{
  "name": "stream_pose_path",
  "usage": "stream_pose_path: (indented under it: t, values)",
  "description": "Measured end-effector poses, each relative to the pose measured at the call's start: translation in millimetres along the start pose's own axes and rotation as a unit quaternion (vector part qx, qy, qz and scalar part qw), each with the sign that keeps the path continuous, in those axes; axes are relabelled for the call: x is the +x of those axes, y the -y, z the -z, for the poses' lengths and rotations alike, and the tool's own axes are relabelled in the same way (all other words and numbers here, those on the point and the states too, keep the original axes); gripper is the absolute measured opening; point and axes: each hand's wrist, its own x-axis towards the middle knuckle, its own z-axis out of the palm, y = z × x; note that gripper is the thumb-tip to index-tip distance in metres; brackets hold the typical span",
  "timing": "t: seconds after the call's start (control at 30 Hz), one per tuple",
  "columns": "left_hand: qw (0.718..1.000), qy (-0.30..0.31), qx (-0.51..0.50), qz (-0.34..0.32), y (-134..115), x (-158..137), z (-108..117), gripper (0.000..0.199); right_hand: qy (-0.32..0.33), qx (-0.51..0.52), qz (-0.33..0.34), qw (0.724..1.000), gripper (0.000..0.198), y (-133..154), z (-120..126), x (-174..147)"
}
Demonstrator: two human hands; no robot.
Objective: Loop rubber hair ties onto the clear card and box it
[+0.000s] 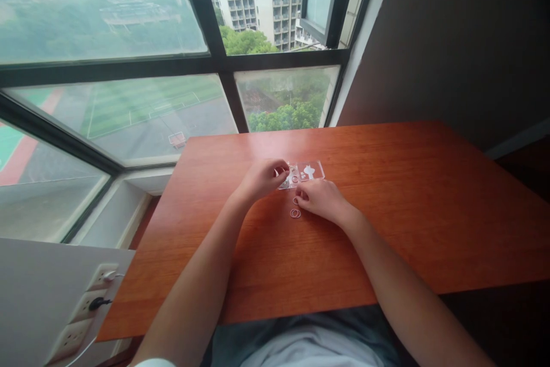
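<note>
Your left grip (268,177) is curled over the left part of the clear case (318,172); it hides what's under it, so can't tell if it holds anything. Your right grip (320,198) is narrow, fingertips at a pale ring (295,201) just in front of the case. Too small from here to say whether that's a pinch or just contact.

Risks: case looks light, so a bump from either hand could skid it. Ring is thin; a weak pinch could drop it, and the smooth desk (408,206) won't stop a roll. Overlapping rings (295,213) lie nearer you, just below your right fingers; a dragging hand could scatter them. Hands are close enough to knock each other.

Case: see-through, flat on the desk, well in from the edges. Right part shows a white figure (309,172); left part is mostly covered.
</note>
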Motion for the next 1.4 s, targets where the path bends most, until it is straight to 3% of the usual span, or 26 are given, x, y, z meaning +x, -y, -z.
stream_pose_path:
  t: [0.17, 0.33, 0.5, 0.77, 1.03, 1.23, 1.4]
  values:
    - [1.0, 0.0, 0.006, -0.005, -1.3, 0.6, 1.3, 0.016, -0.089, 0.077, -0.023, 0.993, 0.012, -1.1, 0.4, 2.2]
    - [1.0, 0.004, -0.016, -0.008, -0.5, 0.8, -0.1, 0.017, -0.207, 0.15, -0.046, 0.966, 0.013, -2.7, 0.9, 3.7]
    - [0.996, 0.012, -0.089, -0.001, -3.5, 0.5, -0.8, 0.02, -0.256, 0.163, -0.05, 0.951, 0.011, -4.3, 1.0, 4.2]
    - [0.989, 0.057, -0.134, -0.017, -10.2, 1.6, -7.5, 0.022, -0.271, 0.164, -0.057, 0.947, 0.012, -5.0, 1.4, 3.9]
    - [0.997, -0.006, -0.075, -0.013, -6.7, 2.5, -6.8, 0.017, -0.271, 0.168, -0.062, 0.946, 0.012, -5.8, 2.1, 4.6]
    - [0.999, -0.018, 0.021, -0.021, -2.8, 2.4, -8.9, 0.013, -0.252, 0.166, -0.062, 0.952, 0.012, -5.3, 2.6, 4.5]
    - [0.999, -0.021, 0.037, -0.025, -2.1, 2.7, -9.5, 0.013, -0.241, 0.155, -0.075, 0.955, 0.012, -5.6, 2.4, 4.5]
